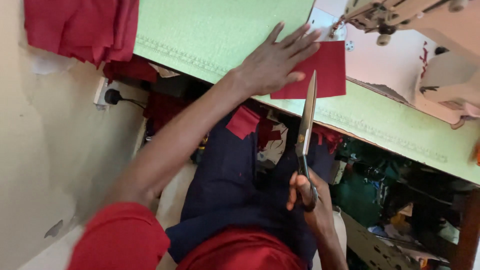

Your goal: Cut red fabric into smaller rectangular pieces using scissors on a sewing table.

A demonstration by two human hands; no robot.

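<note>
My left hand lies flat, fingers spread, on a dark red piece of fabric on the light green tabletop. My right hand grips the handles of long metal scissors, blades pointing up toward the fabric's lower edge. The blades look nearly closed, their tip beside the cloth. A small red scrap rests on my dark blue lap.
A white sewing machine stands at the top right on the table. A pile of red cloth hangs over the table's left end. A wall socket with a black plug sits on the left wall. Clutter lies under the table at right.
</note>
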